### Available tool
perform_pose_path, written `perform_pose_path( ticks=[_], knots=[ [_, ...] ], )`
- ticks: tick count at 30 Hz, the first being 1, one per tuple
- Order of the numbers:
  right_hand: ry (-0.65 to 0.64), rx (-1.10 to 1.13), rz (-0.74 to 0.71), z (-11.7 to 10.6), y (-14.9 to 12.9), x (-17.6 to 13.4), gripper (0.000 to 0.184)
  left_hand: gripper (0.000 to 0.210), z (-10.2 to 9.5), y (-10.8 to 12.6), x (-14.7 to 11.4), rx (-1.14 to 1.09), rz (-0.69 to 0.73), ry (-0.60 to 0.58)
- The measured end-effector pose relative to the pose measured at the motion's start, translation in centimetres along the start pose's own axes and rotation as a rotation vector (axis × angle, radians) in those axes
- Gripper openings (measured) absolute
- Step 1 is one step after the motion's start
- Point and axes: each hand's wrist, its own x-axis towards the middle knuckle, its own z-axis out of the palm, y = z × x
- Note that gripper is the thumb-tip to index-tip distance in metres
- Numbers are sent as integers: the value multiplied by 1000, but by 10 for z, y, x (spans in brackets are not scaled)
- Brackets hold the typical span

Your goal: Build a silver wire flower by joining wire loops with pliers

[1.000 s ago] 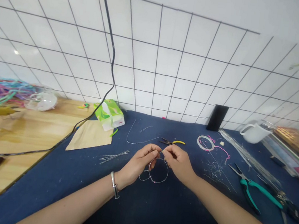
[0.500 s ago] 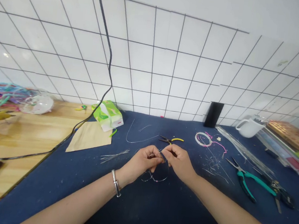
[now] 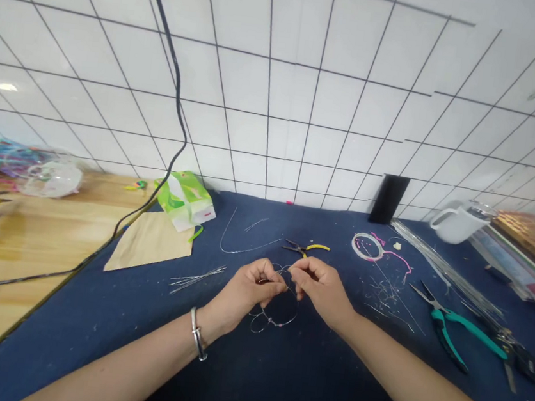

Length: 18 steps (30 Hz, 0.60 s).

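Thin silvery wire, bent into several loops, hangs between my two hands; a small pink bead shows on the lower part of this looped wire (image 3: 288,323). My left hand (image 3: 251,289) pinches the wire at its left side, thumb against fingers. From the right, my right hand (image 3: 320,289) pinches another part near the top, its fingertips close to the left ones. The exact spot gripped is partly hidden by the fingers. Just beyond my hands lie pliers with yellow handles (image 3: 317,247). Left of my left hand is a small bunch of straight wires (image 3: 197,279).
Teal-handled pliers (image 3: 474,335), wire scraps (image 3: 385,294), a white ring dish (image 3: 354,246) with pink beads, and long wires (image 3: 448,269) lie to the right. A white mug (image 3: 458,225) stands behind. On the left are a beige sheet (image 3: 146,245), a green tissue pack (image 3: 185,197) and a black cable (image 3: 179,97).
The view has tilted and shifted slightly. My fingertips have moved a little apart, and more of the wire loops shows between and below my hands.
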Motion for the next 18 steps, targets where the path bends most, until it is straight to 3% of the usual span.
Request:
perform_pose_path(
  ticks=[5, 11, 18],
  knots=[
    [29, -354, -168, -6, 10, -6, 13, 22, -2, -1, 3, -32, -23, 74],
    [53, -745, -458, 4, 27, -14, 13, 19, -1, -5, 3, 27, -45, 29],
    [32, -858, -505, 0, 30, -14, 21, 14, -3, -5, 7, 94, -74, -48]
  ],
)
